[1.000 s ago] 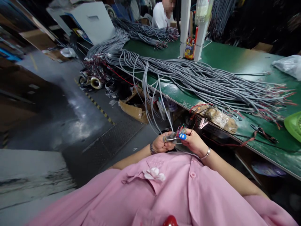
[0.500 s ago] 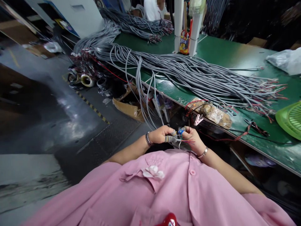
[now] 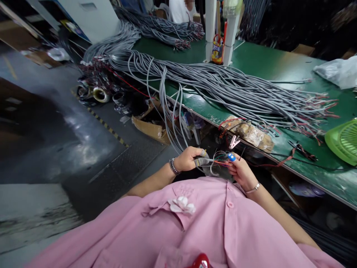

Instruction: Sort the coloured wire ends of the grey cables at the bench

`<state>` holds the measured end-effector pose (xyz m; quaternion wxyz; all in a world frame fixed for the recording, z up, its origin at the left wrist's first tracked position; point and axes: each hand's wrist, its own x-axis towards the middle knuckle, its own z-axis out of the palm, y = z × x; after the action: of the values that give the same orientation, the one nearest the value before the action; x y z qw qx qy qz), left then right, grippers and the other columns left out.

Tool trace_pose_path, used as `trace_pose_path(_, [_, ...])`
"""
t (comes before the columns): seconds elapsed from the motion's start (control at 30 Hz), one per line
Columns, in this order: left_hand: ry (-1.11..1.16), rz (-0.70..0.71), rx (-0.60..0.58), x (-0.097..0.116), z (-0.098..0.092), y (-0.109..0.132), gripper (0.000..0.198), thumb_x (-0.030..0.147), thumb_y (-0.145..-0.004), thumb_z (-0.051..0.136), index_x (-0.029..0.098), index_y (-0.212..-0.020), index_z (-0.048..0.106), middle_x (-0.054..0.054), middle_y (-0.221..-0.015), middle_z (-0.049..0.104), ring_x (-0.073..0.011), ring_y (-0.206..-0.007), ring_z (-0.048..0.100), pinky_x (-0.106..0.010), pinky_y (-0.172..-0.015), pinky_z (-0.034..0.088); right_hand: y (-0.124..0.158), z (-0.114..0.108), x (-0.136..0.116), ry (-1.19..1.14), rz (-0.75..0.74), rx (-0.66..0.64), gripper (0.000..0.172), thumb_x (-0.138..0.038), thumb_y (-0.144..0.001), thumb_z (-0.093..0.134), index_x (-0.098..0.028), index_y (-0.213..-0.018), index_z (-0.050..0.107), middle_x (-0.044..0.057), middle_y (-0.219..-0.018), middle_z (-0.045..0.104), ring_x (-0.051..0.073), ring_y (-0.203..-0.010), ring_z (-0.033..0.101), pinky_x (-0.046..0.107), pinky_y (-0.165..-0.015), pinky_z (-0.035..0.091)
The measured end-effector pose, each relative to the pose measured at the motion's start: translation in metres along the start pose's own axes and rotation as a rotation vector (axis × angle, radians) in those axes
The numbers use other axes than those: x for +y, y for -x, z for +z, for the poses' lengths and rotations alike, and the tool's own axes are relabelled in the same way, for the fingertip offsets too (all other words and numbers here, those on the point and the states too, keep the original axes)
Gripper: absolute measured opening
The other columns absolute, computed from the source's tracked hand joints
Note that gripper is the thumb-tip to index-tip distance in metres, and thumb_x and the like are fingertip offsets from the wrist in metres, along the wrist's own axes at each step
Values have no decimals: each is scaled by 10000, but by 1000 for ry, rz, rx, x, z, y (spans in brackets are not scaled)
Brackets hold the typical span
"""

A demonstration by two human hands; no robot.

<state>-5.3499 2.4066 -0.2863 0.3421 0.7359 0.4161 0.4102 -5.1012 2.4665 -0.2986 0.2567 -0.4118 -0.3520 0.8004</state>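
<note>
My left hand (image 3: 192, 159), with grey covers on its fingertips, is closed around a grey cable (image 3: 206, 159) near its stripped end. From that end thin coloured wires (image 3: 220, 162), red, green and white among them, fan out to the right. My right hand (image 3: 241, 171) pinches some of these wires; a blue cover wraps one of its fingers. Both hands are in front of my pink shirt, just off the table's near edge. Grey cable loops (image 3: 164, 98) hang from the table down towards my left hand.
A long bundle of grey cables (image 3: 223, 82) lies across the green table (image 3: 267, 67). A pink clip (image 3: 234, 142) and a taped block (image 3: 252, 134) are at its near edge. To the right is a green fan (image 3: 343, 141). A torn cardboard box (image 3: 152, 128) sits below. Another person (image 3: 180, 12) is behind.
My right hand has moved right, away from the left hand, and the coloured wires now show spread between them. The left hand still grips the cable.
</note>
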Motion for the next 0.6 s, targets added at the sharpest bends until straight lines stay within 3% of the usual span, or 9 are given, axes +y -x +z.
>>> trace_pose_path(0.1, [-37, -24, 0, -2, 3, 2, 214, 317, -884, 614, 119, -850, 687, -58, -715, 665, -113, -631, 579, -193, -614, 423, 11, 5, -7, -59, -94, -84, 465, -601, -719, 720, -172, -873, 623, 46, -824, 685, 21, -436, 170, 189, -375, 103])
trace_pose_path(0.2, [-45, -43, -19, -3, 7, 1, 214, 319, -887, 610, 121, -858, 687, -62, -733, 671, -119, -650, 587, -196, -625, 418, 14, 14, -11, -46, -146, -103, 460, -489, -678, 799, -194, -993, 640, 77, -998, 712, 28, -459, 277, 185, -375, 161])
trace_pose_path(0.4, [-43, -86, -27, -6, 13, 3, 244, 348, -897, 593, 124, -855, 681, -53, -734, 662, -115, -647, 571, -195, -623, 409, 10, 25, -10, -57, -143, -18, 448, -250, -626, 859, -203, -1011, 635, 37, -915, 709, 56, -535, 497, 149, -378, 229])
trace_pose_path(0.5, [-25, -97, -26, -8, 18, 6, 246, 354, -892, 598, 125, -844, 673, -46, -728, 653, -110, -640, 557, -196, -618, 406, 10, 27, -9, -59, -141, -18, 434, -228, -637, 852, -205, -1005, 623, 32, -915, 704, 51, -527, 503, 147, -378, 239])
trace_pose_path(0.6, [27, -133, 3, -8, 25, 7, 262, 376, -881, 615, 124, -834, 665, -38, -717, 642, -103, -624, 542, -194, -602, 401, 10, 28, -9, -66, -137, -33, 388, -225, -667, 834, -200, -986, 616, -4, -816, 660, 28, -477, 421, 146, -374, 208])
